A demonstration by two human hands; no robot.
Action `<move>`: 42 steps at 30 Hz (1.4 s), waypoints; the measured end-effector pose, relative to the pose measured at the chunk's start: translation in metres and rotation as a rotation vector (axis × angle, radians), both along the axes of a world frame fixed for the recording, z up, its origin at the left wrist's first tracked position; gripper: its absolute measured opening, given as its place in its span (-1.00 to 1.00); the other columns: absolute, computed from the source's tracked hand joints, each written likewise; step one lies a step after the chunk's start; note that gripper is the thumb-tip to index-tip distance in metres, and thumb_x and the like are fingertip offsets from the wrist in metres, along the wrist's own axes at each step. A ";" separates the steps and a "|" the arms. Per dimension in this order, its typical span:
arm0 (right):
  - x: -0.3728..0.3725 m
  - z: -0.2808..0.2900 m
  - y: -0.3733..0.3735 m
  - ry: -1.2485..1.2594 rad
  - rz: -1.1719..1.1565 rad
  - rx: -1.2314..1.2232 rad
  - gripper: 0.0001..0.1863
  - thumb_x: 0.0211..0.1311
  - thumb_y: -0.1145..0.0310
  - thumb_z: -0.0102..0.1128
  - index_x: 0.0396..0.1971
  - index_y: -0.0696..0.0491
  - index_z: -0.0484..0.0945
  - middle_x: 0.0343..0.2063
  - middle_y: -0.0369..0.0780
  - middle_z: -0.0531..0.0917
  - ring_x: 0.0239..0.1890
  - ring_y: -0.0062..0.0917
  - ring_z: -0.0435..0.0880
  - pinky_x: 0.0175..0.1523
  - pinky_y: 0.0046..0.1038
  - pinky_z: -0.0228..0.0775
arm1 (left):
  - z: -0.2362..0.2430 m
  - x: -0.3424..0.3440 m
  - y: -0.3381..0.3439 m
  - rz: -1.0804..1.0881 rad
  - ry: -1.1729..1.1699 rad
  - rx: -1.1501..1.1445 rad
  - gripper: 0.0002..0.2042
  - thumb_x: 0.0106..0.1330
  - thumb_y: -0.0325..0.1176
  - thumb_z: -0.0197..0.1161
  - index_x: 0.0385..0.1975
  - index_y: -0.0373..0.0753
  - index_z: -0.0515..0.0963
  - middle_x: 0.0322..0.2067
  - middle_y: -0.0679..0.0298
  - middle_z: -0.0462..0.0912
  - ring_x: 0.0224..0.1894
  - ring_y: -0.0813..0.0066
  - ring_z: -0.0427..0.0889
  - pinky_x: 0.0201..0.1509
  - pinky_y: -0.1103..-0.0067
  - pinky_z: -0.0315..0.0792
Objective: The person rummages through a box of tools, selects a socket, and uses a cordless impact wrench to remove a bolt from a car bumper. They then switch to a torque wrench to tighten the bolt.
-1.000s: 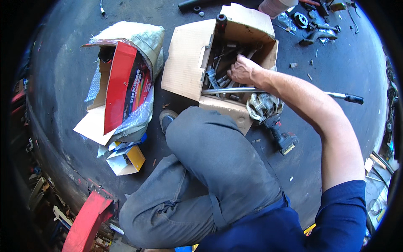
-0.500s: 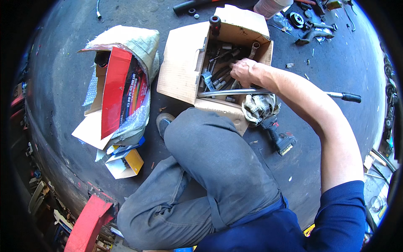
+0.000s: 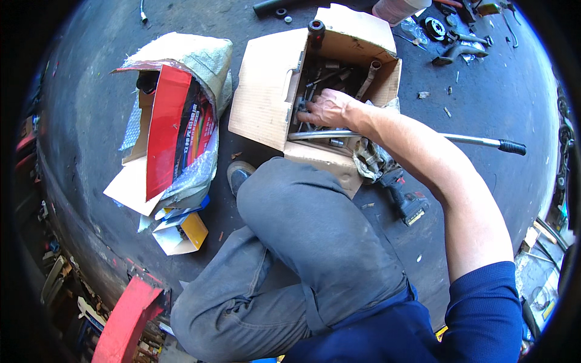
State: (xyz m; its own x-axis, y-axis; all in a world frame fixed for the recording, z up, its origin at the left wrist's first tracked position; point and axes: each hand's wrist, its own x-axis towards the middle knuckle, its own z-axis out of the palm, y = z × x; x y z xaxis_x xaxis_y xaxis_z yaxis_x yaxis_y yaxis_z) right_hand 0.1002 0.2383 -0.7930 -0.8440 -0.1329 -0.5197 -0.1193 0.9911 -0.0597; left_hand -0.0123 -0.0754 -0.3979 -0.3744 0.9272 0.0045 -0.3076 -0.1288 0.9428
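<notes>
My right hand [image 3: 328, 109] reaches down into an open cardboard box [image 3: 261, 91] of tools. Its fingers are curled and bent downward over the left side of the contents, against a small blue-grey piece [image 3: 301, 104]; what they pinch is hidden beneath them. Sockets, bars and other metal tools lie loosely around the fingers. Across the box's near edge, under my wrist, runs a long chrome bar [image 3: 478, 140] with a black grip. A metal tube [image 3: 370, 75] leans in the box's right corner. My left hand is out of view.
A cordless power tool [image 3: 404, 196] and a crumpled rag [image 3: 370, 158] lie beside the box's near right corner. To the left stands a woven sack [image 3: 203, 51] around a red carton [image 3: 166, 133]. A small yellow-white box [image 3: 184, 235] is near my knee. Metal parts [image 3: 459, 51] lie far right.
My right hand has moved left within the box, from the middle of the tools to the blue-grey piece. The view has shifted slightly.
</notes>
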 end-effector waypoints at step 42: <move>0.043 0.024 0.052 0.062 -0.556 -0.157 -0.86 0.12 0.38 0.19 -0.37 0.10 0.65 -0.41 -0.04 0.72 -0.28 -0.13 0.74 -0.16 -0.17 0.60 | -0.008 0.002 -0.015 0.021 0.090 0.167 -0.63 0.47 0.06 -0.06 0.16 0.22 0.52 0.11 0.46 0.49 -0.04 0.33 0.51 -0.18 0.19 0.45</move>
State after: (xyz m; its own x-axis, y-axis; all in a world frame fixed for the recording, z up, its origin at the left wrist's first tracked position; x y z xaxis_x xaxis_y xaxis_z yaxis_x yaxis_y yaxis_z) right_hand 0.1433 0.2901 -0.7688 -0.8373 0.2681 -0.4765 0.4090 0.8855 -0.2205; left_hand -0.0105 -0.0902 -0.4057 -0.3848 0.9027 0.1923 -0.2189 -0.2917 0.9311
